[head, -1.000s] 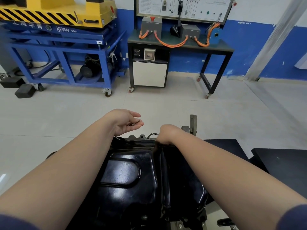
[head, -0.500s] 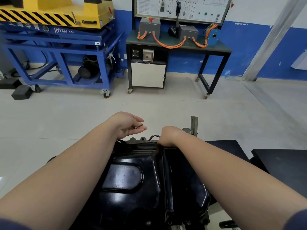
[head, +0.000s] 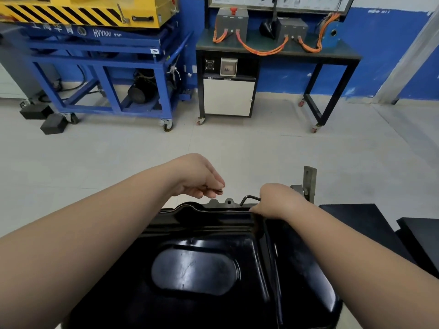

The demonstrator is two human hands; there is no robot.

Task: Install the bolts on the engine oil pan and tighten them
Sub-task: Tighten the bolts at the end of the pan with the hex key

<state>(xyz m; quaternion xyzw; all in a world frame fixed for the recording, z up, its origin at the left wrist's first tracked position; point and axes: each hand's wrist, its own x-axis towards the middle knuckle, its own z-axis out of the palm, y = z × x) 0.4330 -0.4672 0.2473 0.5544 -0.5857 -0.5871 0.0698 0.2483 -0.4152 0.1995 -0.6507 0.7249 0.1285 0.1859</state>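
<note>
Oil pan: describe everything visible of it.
The oil pan is glossy black pressed metal, outer side up, with an oval panel and ridges. Its far flange shows a bolt ear. The right hand, gripping a bent hex key, rests on the far rim; the left hand, pinching a bolt, hovers clear.

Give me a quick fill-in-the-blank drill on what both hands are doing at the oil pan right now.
1. The right hand grips an L-shaped hex key at the ____ edge of the oil pan.
2. The oil pan is glossy ____ in colour.
3. The left hand holds a small dark ____ in curled fingers.

Missing words: far; black; bolt
</note>
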